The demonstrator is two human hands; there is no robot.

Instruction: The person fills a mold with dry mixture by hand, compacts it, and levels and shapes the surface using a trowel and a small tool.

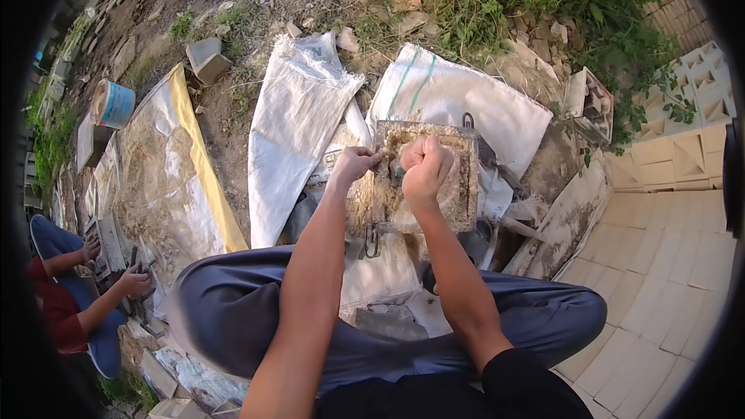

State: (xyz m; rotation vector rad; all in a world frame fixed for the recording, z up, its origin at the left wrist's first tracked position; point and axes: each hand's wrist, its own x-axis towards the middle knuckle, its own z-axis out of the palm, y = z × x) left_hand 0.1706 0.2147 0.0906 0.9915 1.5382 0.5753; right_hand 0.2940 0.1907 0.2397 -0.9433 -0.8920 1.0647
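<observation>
A square, shallow mould (380, 213), crusted with pale crumbly material, lies in front of me between my knees. It has a wire loop handle (372, 242) at its near edge and another loop (468, 120) at the far right corner. My left hand (356, 165) is at its left side, thumb and fingers pinched together near the middle; what they hold is too small to make out. Over the mould's centre, my right hand (426, 172) is closed in a fist. A small dark green end shows beside the fist, but its kind is hidden by the fingers.
White woven sacks (299, 109) spread around the mould, with another sack (473, 105) behind it. A person's hands (136, 283) work at the left. A labelled bucket (114, 103) stands farther off. Stacked pale blocks (644, 240) line the right. Green plants (597, 0) grow behind.
</observation>
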